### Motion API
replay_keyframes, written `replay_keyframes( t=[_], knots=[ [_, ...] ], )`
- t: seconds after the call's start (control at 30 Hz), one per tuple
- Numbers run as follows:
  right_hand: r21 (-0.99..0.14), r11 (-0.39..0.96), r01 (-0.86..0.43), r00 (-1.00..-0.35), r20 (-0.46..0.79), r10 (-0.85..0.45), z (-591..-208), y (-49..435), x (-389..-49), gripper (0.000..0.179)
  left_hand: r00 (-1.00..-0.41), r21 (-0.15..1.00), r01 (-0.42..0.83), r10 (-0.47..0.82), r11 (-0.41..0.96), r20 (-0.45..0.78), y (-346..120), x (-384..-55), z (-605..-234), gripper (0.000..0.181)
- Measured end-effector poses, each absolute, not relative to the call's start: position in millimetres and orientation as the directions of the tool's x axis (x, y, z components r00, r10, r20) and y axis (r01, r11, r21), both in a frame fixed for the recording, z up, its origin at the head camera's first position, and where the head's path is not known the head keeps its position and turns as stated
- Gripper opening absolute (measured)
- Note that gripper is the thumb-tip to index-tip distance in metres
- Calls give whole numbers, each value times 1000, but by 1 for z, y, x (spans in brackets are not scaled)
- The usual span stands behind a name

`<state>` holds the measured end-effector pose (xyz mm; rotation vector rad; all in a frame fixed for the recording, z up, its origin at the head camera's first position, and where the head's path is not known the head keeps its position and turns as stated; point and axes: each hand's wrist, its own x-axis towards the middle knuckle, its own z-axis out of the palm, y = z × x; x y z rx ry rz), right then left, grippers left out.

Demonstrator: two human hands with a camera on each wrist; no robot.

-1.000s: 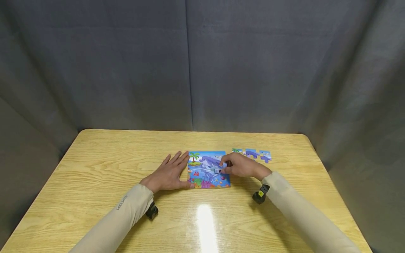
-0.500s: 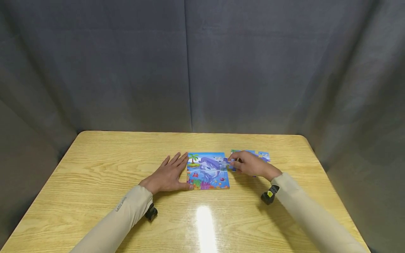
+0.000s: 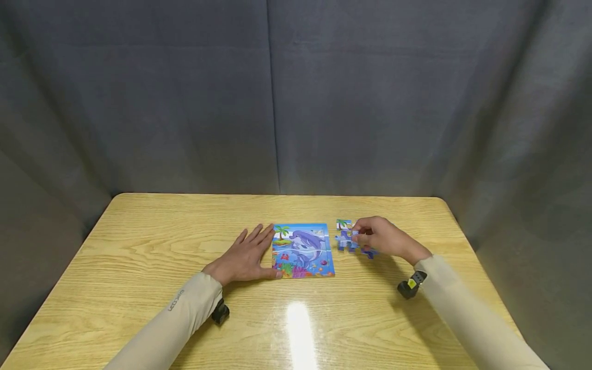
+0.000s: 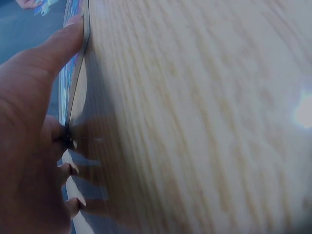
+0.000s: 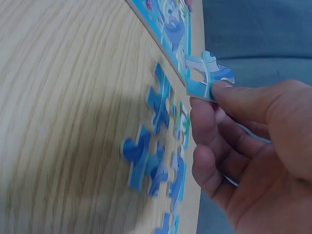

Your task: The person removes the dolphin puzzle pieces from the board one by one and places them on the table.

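A jigsaw puzzle board (image 3: 302, 259) with dolphins, a palm tree and coral lies on the table. My left hand (image 3: 242, 257) is spread at its left side, fingertips at the upper left corner and thumb on the lower left edge. To the right of the board, my right hand (image 3: 388, 237) pinches a jigsaw piece (image 5: 210, 68) between thumb and index finger. That piece is held up above several loose pieces, blue and white with knobs and notches. Among these loose ones are a palm-tree piece (image 3: 344, 224) and a purple-blue piece (image 3: 370, 254); the hand covers others.
The wooden table (image 3: 185, 221) has rounded far corners. Grey curtains (image 3: 194, 103) hang behind it and along both sides. A bright light reflection lies on the tabletop near the front. Each wrist wears a black camera strap.
My right hand has moved from over the board rightward to above the loose pieces, carrying the jigsaw piece. My left hand has stayed at the board's left edge.
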<state>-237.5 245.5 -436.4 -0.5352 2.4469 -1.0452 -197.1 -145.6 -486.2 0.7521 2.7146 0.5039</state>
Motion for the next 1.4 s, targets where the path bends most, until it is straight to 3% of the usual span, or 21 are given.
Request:
replay_keyframes(
  t=[0.6,1.4],
  knots=[
    [-714,682,-159,-873,-222,-435,-433,289,-235,13,-823,392,444,540,805,-175,-146,-199,-488,111],
    [-691,704,-168,-876,-223,-428,-440,326,-228,11,-828,380,445,534,811,-169,-146,-197,-487,112]
  ],
)
